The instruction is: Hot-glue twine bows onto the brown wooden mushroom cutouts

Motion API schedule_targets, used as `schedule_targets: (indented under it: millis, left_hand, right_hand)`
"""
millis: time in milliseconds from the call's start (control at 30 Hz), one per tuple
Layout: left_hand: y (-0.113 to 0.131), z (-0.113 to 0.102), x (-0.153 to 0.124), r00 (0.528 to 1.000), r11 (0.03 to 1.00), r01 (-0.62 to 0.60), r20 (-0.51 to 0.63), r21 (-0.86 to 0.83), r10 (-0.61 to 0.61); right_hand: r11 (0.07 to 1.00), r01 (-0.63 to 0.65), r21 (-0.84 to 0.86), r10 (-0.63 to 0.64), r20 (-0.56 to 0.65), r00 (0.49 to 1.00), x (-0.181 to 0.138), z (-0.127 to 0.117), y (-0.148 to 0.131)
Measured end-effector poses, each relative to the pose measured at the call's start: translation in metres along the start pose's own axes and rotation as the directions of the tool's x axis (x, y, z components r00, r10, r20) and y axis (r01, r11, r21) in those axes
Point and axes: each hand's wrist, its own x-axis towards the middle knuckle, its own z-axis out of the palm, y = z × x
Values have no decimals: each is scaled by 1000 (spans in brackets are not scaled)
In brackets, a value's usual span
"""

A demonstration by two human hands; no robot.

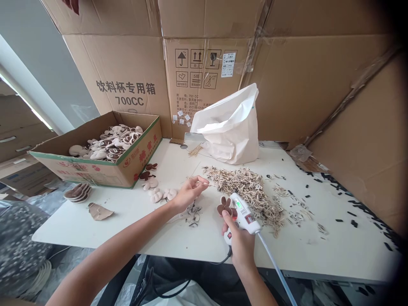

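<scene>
The left hand (189, 192) pinches a thin, light, likely brittle stick (206, 184) by its end, while the right hand (241, 243) grips a glue gun (245, 213).

An open cardboard box (127, 170) at the left of the white table (318, 250) is filled with pale and brown flower-shaped pieces (108, 142), and a small stack of brown pieces (77, 192) lies just beside it. Behind stands a tall carton printed 700CC (127, 76), with a crumpled white bag (231, 127) in front of it. A heap of small wooden sticks (251, 189) spreads mid-table, and black scraps (350, 214) are scattered to the right.
</scene>
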Motion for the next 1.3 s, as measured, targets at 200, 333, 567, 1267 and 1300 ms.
schedule_targets:
  millis: [200,333,567,1267,1300]
  left_hand:
    - [0,1,-1,1000,998,-29,8,47,29]
    - [-4,1,0,989,989,-144,22,17,144]
    - [-4,1,-1,967,961,-250,75,115,243]
    - [-3,1,0,998,997,-56,-9,-48,55]
    - [-4,0,0,999,997,-52,-12,-61,51]
  right_hand:
    - [1000,3,7,-3,12,1000,0,-1,0]
    - [1000,-14,15,14,6,1000,0,-1,1]
    - [1000,-8,16,8,26,1000,3,-4,5]
    - [1000,-1,23,1,6,1000,0,0,0]
    - [1000,-1,23,1,-2,1000,0,0,0]
